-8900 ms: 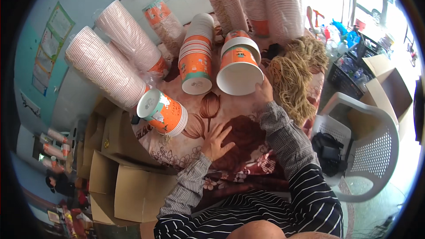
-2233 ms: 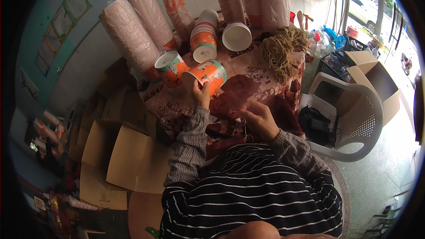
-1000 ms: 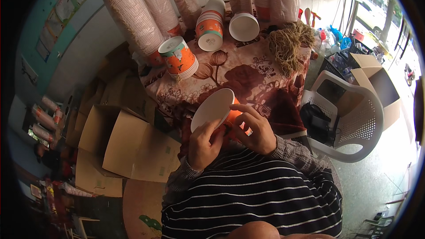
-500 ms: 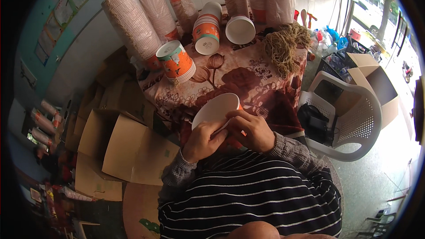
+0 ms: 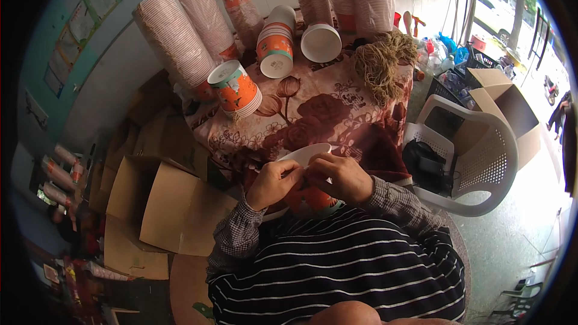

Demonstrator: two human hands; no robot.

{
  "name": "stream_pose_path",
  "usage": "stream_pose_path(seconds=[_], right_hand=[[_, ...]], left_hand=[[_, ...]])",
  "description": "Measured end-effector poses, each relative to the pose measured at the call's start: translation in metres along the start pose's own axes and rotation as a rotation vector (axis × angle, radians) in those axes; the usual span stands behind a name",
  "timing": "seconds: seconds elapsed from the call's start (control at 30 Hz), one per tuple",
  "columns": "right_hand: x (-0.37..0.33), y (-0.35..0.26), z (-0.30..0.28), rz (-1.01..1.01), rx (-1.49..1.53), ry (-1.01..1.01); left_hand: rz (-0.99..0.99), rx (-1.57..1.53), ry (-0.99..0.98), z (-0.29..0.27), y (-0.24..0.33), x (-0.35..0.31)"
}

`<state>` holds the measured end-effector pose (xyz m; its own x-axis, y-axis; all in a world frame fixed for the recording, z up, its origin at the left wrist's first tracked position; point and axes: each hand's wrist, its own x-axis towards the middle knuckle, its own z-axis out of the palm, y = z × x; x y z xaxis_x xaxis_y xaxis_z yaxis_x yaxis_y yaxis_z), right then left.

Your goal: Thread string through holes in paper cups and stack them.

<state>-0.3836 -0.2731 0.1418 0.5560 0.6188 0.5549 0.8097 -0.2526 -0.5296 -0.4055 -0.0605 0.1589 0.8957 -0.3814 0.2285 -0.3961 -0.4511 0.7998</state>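
Note:
An orange paper bucket (image 5: 309,201) with a white inside stands at my lap, in front of the table's near edge, its near side facing me. My left hand (image 5: 272,183) is closed in a pinch at the bucket's near rim. Beside it my right hand (image 5: 341,179) is also closed, its bent fingers meeting the left fingertips over the rim. Whatever the fingertips pinch is too small and covered to make out. On the table, an upturned stack of orange paper buckets (image 5: 236,89) stands to the left, and a tangled bundle of tan string (image 5: 383,67) lies at the right.
A flowered cloth (image 5: 313,111) covers the table. Tall wrapped stacks of buckets (image 5: 174,36) line its back, with further stacks (image 5: 277,48) lying in front. Open cardboard boxes (image 5: 174,204) sit on my left. A white plastic chair (image 5: 494,144) holding a black bag (image 5: 424,161) stands at right.
The bucket has tipped, so more of its orange outside and less of its white inside shows. Both hands have drawn together at the near rim, the left one having risen slightly.

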Motion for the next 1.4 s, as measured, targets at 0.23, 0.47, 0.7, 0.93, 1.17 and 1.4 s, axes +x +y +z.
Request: stream_pose_path(seconds=[0.23, 0.47, 0.7, 0.93, 1.17, 1.4], right_hand=[[0.001, 0.025, 0.0, 0.041, 0.088, -0.043], [0.002, 0.042, 0.017, -0.032, 0.175, 0.059], [0.006, 0.029, 0.01, 0.197, 0.351, 0.053], [0.007, 0.041, 0.018, 0.041, 0.321, 0.017], [-0.004, 0.046, 0.025, 0.04, 0.108, 0.0], [-0.009, 0.048, 0.03, 0.095, -0.048, 0.012]], left_hand=[[-0.059, -0.081, 0.094, 0.001, -0.008, 0.002], [-0.003, -0.168, 0.222, 0.008, -0.024, 0.014], [0.111, 0.062, 0.272, 0.015, -0.022, 0.022], [0.077, -0.224, 0.188, 0.014, -0.035, 0.023], [-0.101, -0.474, 0.113, 0.006, -0.043, 0.019], [-0.098, -0.468, 0.05, 0.003, -0.035, 0.019]])
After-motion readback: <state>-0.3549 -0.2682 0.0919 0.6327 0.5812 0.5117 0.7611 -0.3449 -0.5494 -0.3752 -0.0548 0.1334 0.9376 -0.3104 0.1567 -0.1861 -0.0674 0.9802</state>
